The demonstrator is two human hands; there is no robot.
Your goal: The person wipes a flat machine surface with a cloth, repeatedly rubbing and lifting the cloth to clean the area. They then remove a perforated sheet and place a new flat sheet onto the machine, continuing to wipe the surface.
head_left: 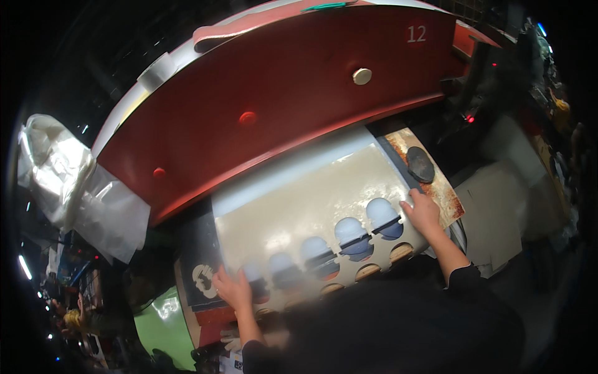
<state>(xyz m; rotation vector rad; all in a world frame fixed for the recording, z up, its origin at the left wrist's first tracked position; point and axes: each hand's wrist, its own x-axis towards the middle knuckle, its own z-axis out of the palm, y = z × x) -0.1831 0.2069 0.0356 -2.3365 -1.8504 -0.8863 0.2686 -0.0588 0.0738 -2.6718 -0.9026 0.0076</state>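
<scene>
While L hand (233,288) is at L edge of sheet (299,202), R hand (425,215) is at R edge; can't tell if either's clamped. Sheet lies flat nr red panel (299,93), w/ row of holes (351,232).

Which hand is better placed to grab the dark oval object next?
Probably the right hand: it's at the right edge of the glossy beige punched sheet, near the dark oval object; the left hand is at the opposite edge.
</scene>
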